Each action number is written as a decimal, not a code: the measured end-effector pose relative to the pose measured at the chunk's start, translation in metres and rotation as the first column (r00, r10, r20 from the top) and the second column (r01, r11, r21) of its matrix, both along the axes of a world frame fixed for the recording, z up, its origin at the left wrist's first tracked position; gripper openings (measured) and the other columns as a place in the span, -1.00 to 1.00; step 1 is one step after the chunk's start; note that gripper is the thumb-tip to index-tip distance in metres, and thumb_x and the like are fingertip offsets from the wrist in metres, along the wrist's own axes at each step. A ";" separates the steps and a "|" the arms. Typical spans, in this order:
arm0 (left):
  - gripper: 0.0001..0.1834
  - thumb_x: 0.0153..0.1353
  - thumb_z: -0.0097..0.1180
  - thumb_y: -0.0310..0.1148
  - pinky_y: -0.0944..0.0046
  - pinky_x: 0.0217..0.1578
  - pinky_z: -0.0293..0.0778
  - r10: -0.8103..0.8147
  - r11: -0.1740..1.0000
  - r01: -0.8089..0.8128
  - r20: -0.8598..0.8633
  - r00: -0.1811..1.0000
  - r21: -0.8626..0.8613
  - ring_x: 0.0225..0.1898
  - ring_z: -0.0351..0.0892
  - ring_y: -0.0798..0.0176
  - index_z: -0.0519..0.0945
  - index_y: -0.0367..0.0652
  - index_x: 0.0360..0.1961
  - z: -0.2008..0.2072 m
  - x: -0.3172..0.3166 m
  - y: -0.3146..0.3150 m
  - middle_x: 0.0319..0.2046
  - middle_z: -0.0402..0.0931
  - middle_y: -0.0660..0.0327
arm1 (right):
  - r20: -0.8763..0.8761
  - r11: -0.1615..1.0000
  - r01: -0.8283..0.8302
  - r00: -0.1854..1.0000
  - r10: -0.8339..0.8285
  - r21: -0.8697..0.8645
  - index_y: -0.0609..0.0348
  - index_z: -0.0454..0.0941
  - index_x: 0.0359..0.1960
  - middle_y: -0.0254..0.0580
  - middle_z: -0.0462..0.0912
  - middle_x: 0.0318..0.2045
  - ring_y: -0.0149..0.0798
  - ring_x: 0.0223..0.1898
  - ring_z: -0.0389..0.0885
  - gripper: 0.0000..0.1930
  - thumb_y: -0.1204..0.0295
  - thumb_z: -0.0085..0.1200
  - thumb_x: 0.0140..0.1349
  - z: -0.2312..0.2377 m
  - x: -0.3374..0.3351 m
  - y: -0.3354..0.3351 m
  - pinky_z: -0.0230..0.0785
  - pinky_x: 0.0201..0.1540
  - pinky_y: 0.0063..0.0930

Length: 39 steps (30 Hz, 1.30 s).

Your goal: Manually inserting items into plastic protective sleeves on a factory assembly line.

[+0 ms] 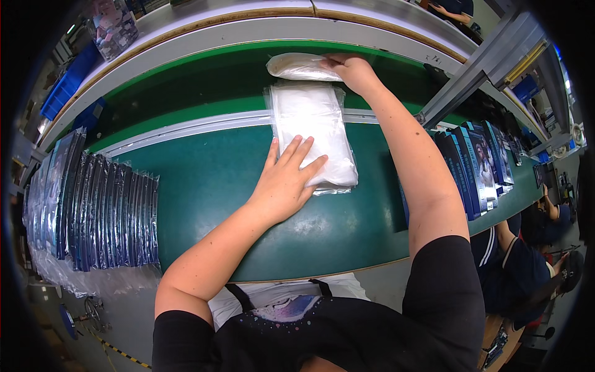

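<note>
A stack of clear plastic bags [313, 115] lies across the metal rail and the near part of the green worktable. My left hand [284, 177] rests flat on its near left part with the fingers spread. Farther off, over the green belt, my right hand [352, 69] grips the right end of a folded, whitish plastic bundle [300, 67]. The fingertips are partly hidden behind it. This bundle sits just beyond the far edge of the stack.
Film-wrapped dark blue boxes [105, 208] stand in a row at the left. Unwrapped blue boxes [471, 164] stand at the right, beside a metal post [465, 93]. A raised shelf [235, 31] runs along the back. Other people [520, 266] work at the right.
</note>
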State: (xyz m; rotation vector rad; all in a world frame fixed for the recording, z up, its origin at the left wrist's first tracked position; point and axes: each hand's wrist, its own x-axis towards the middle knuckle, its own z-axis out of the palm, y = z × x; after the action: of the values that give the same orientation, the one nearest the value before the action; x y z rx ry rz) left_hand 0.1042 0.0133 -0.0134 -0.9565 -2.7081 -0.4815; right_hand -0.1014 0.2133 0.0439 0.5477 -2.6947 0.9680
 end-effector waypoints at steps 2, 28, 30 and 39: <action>-0.42 0.10 0.14 -0.28 -0.22 0.34 -0.20 0.007 1.000 -0.007 0.010 1.000 0.015 0.39 -0.01 -0.02 0.38 0.12 0.22 -0.001 -0.002 0.000 0.33 0.10 0.05 | 0.045 1.000 -0.022 0.999 0.023 -0.015 0.12 0.60 -0.04 0.00 0.63 -0.10 -0.02 -0.10 0.58 -0.62 0.16 0.08 0.21 -0.003 0.002 0.001 0.35 0.03 -0.36; -0.74 0.03 0.14 -0.59 0.16 -0.21 0.42 -0.022 0.957 0.087 -0.230 0.973 0.276 -0.26 0.47 0.08 0.61 -0.21 -0.20 0.010 0.032 -0.005 -0.36 0.46 0.13 | -0.061 0.822 0.375 0.920 -0.388 0.428 -0.09 0.43 0.18 0.34 0.37 0.07 0.25 0.17 0.27 -0.24 -0.13 0.24 -0.08 -0.027 0.277 0.090 0.08 0.25 -0.05; -0.73 0.06 0.13 -0.60 0.15 -0.19 0.42 0.000 0.952 0.063 -0.204 0.979 0.298 -0.27 0.46 0.06 0.60 -0.21 -0.16 0.013 0.036 -0.002 -0.35 0.46 0.11 | 0.000 0.888 0.380 0.919 -0.394 0.258 0.02 0.47 0.12 0.18 0.44 -0.05 0.06 0.10 0.35 -0.19 -0.08 0.34 -0.21 -0.017 0.279 0.083 0.16 0.20 -0.14; -0.80 0.07 0.06 -0.65 0.11 -0.23 0.40 -0.012 0.919 0.073 -0.158 0.987 0.387 -0.27 0.45 -0.04 0.54 -0.30 -0.24 0.013 0.031 -0.004 -0.37 0.43 0.04 | 0.104 -0.165 0.381 0.593 0.798 -0.910 0.18 0.38 0.01 0.00 0.55 -0.40 -0.14 -0.55 0.55 -0.38 -0.18 -0.29 0.33 -0.036 0.272 0.048 0.43 -0.63 -0.34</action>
State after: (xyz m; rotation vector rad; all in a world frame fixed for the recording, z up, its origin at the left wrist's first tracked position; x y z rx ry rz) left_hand 0.1354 0.0088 0.0000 -0.8968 -2.3316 -0.8805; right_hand 0.1707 0.2611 0.0080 0.2556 -0.8589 3.5184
